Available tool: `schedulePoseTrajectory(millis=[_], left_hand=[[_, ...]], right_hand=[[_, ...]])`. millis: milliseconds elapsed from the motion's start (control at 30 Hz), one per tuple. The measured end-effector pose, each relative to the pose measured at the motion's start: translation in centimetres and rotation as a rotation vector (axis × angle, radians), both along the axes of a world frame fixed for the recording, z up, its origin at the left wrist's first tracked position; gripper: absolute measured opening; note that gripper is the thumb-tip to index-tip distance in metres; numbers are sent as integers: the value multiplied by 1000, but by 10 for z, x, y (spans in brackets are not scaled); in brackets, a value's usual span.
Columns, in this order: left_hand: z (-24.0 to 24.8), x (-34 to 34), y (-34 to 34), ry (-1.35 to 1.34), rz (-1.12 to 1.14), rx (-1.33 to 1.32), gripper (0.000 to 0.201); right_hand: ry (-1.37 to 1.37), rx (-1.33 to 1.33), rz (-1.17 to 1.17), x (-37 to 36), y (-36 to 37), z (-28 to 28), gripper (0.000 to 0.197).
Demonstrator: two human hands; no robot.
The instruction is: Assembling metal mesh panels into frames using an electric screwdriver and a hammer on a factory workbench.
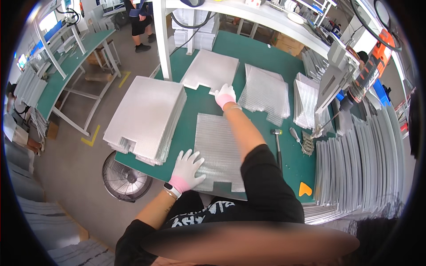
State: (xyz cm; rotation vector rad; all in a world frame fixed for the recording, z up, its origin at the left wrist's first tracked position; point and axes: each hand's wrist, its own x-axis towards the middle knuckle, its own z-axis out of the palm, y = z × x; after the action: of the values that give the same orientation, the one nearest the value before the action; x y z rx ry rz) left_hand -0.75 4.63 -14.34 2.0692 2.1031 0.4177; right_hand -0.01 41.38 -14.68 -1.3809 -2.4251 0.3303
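Observation:
Both my hands wear white gloves with pink cuffs. My left hand lies open, fingers spread, on the left edge of a translucent ribbed panel in front of me. My right hand is stretched forward, its fingers closed at the near right corner of a white notched panel at the far side of the table. The glove hides that corner. A thick stack of white notched panels stands to the left. Beyond the ribbed panel, to the right, lies a fanned pile of translucent panels.
On the green table at right lie a hammer, a screwdriver and a yellow-orange piece. An orange power tool is mounted above many upright grey panels. A floor fan stands at left; a person stands beyond.

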Motion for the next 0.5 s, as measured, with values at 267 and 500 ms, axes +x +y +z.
schedulePoseTrajectory(millis=[267,500], left_hand=[[1,-2,-1,-23,7,8,63],[7,-1,2,3,-13,-19,66]], right_hand=[[-240,-107,-433,-46,23,15,47],[594,228,8,-20,40,71,44]])
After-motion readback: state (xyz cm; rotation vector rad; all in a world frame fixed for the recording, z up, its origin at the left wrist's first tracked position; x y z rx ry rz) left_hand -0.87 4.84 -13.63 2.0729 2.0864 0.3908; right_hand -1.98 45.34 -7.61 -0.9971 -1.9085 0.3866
